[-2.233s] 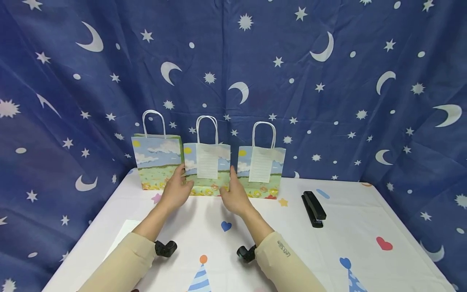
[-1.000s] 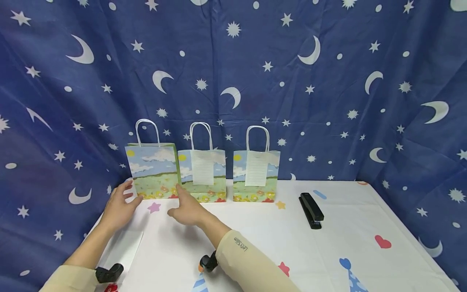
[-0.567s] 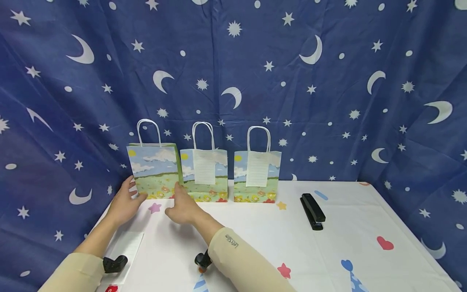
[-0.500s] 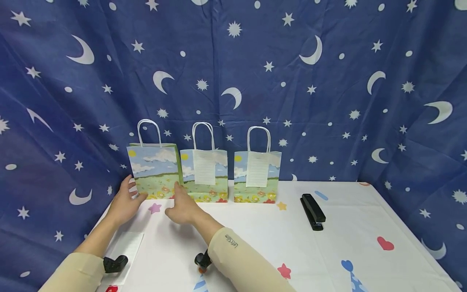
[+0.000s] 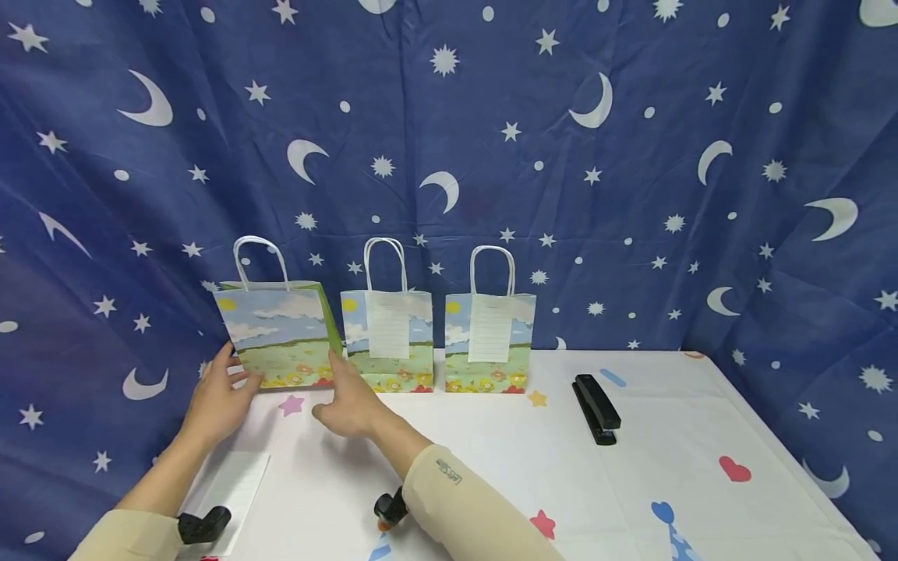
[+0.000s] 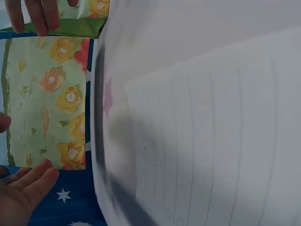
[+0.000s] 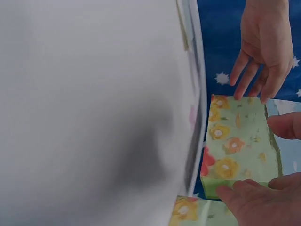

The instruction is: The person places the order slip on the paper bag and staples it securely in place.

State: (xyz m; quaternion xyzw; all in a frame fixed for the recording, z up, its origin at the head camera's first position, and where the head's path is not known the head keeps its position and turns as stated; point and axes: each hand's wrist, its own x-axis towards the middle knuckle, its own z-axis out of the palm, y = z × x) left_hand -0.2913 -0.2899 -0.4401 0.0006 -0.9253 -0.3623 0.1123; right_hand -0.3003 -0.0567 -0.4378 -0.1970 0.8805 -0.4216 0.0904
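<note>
A paper gift bag [image 5: 281, 331] with a sky-and-flower print stands upright at the left, its white handle up and its green side showing. My left hand [image 5: 217, 401] has its fingers against the bag's left side. My right hand [image 5: 354, 401] lies along the opposite side, fingers extended and thumb apart. In the left wrist view my left hand [image 6: 23, 193] and right hand [image 6: 40, 14] flank the bag. The right wrist view shows the bag [image 7: 240, 141] between both hands too. A middle bag [image 5: 421, 351] stands close by my right fingertips, with a lined sheet [image 5: 388, 327] on its front.
Another matching bag [image 5: 522, 343] with a lined sheet [image 5: 489, 329] stands further right. A black stapler [image 5: 596, 409] lies on the white patterned tablecloth [image 5: 484, 460]. A loose lined sheet [image 5: 238, 475] lies by my left forearm. A blue star curtain [image 5: 491, 179] hangs behind.
Both my hands have moved from the middle bag to the left bag. In the last half second the left bag has shifted left between them, showing more of its green side.
</note>
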